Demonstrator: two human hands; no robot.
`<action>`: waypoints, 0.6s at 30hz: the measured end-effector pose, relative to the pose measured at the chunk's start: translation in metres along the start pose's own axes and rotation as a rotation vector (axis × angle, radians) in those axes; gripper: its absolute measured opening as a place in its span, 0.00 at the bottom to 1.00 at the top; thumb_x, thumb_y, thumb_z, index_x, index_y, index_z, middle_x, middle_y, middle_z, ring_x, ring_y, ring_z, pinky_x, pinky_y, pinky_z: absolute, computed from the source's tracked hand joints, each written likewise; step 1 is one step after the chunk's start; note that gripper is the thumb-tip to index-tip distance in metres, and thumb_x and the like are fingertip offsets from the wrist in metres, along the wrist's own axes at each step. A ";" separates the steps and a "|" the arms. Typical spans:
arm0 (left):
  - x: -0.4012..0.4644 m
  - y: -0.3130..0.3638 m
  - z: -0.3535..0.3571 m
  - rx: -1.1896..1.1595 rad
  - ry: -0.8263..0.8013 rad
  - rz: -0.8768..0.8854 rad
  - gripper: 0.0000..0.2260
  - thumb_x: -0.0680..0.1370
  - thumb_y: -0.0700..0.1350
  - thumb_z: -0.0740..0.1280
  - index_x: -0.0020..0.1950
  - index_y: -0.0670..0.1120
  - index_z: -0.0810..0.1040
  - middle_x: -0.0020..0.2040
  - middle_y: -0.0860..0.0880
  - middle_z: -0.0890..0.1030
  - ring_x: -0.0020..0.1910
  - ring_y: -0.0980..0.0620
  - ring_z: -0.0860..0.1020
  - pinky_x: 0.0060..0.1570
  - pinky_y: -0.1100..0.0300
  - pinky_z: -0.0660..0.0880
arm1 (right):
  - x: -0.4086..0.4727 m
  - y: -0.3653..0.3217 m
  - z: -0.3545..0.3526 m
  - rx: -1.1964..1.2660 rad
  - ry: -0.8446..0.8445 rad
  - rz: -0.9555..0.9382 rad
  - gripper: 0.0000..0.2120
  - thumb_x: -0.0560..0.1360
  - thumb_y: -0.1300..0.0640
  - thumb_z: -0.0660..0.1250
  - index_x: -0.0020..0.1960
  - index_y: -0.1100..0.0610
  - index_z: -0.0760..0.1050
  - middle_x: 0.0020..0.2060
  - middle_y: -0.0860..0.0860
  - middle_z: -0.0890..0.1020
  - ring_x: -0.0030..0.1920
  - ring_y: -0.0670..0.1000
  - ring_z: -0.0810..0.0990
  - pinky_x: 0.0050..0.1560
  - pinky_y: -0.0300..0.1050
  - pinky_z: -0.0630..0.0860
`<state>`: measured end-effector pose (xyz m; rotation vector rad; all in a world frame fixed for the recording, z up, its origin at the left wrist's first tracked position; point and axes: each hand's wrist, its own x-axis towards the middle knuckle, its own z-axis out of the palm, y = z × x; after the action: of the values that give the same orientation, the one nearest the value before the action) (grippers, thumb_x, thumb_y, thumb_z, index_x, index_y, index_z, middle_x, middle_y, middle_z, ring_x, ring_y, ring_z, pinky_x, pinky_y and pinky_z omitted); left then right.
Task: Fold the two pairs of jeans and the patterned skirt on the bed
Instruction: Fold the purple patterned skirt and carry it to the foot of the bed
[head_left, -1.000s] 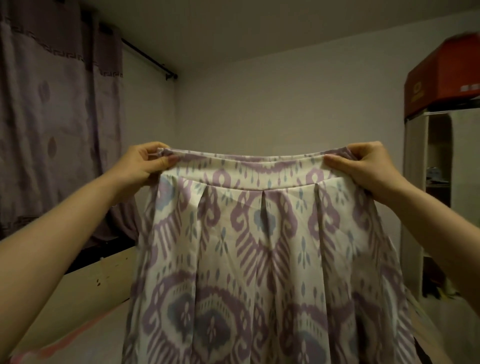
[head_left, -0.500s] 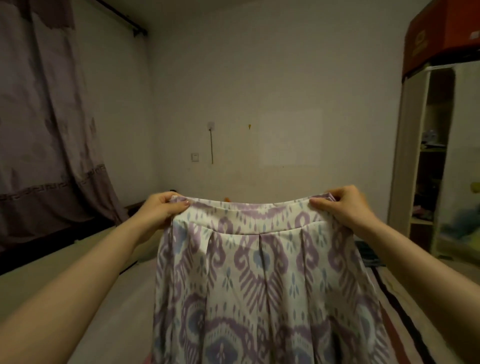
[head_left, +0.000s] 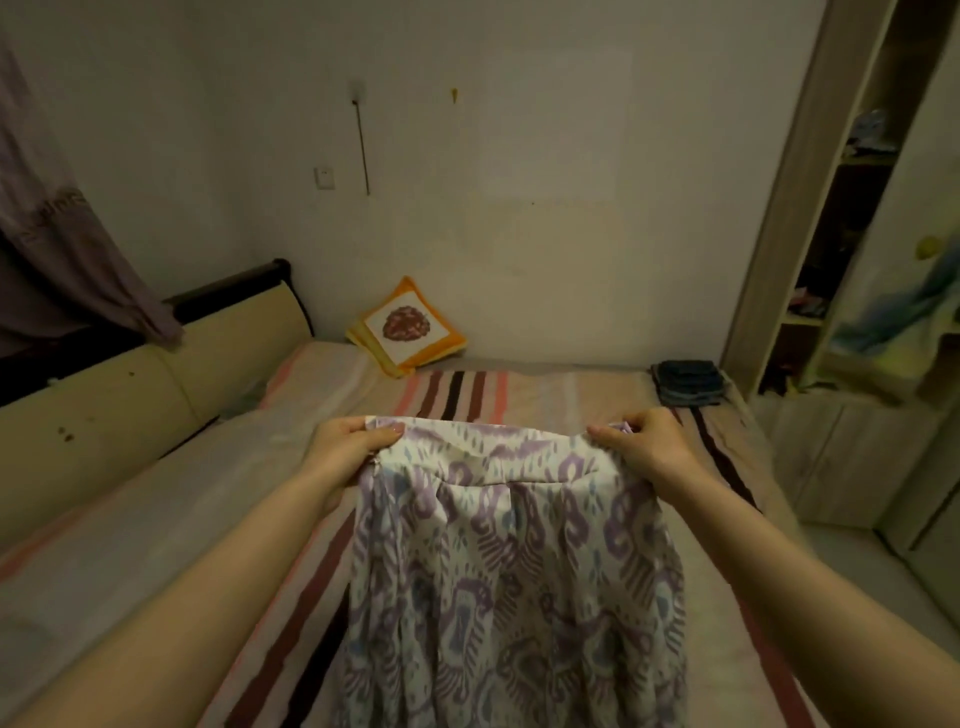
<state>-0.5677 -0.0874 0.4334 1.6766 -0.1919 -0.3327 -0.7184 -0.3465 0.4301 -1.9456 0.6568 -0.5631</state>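
A white skirt (head_left: 514, 561) with a purple and blue pattern hangs by its waistband over the striped bed (head_left: 545, 395). My left hand (head_left: 353, 452) pinches the waistband's left end. My right hand (head_left: 644, 447) grips its right end. The band sags a little between them, and the fabric falls toward me out of the frame's bottom. A stack of folded dark jeans (head_left: 688, 382) lies at the bed's far right corner, apart from the skirt.
An orange cushion (head_left: 405, 327) leans against the far wall at the head of the bed. A padded beige headboard (head_left: 130, 384) runs along the left side. An open wardrobe (head_left: 841, 218) stands to the right, with a curtain (head_left: 62, 249) at far left.
My view has tipped down from the wall to the bed. Both hands have lowered the skirt from chest height toward the mattress, still holding the waistband ends.
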 end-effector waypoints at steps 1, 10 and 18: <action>0.000 -0.008 0.006 -0.050 0.003 -0.022 0.01 0.73 0.37 0.70 0.42 0.40 0.81 0.28 0.48 0.83 0.26 0.54 0.81 0.25 0.66 0.75 | -0.003 0.005 0.006 0.015 0.010 0.027 0.15 0.71 0.59 0.72 0.27 0.59 0.74 0.26 0.54 0.74 0.30 0.49 0.71 0.33 0.42 0.65; -0.027 -0.067 0.066 -0.131 -0.137 -0.042 0.05 0.73 0.40 0.71 0.46 0.40 0.83 0.35 0.48 0.84 0.33 0.55 0.82 0.30 0.66 0.75 | -0.057 0.029 0.090 0.059 0.198 0.107 0.12 0.72 0.53 0.71 0.36 0.61 0.79 0.29 0.53 0.78 0.32 0.47 0.73 0.35 0.44 0.70; -0.042 -0.082 0.078 -0.137 -0.283 0.041 0.07 0.74 0.41 0.69 0.50 0.42 0.83 0.44 0.45 0.85 0.46 0.49 0.84 0.49 0.54 0.79 | -0.091 0.027 0.115 0.069 0.257 -0.017 0.09 0.74 0.53 0.68 0.37 0.54 0.81 0.28 0.47 0.80 0.31 0.42 0.76 0.33 0.39 0.71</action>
<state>-0.6383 -0.1360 0.3487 1.4839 -0.4041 -0.5408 -0.7194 -0.2227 0.3470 -1.8313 0.7713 -0.8451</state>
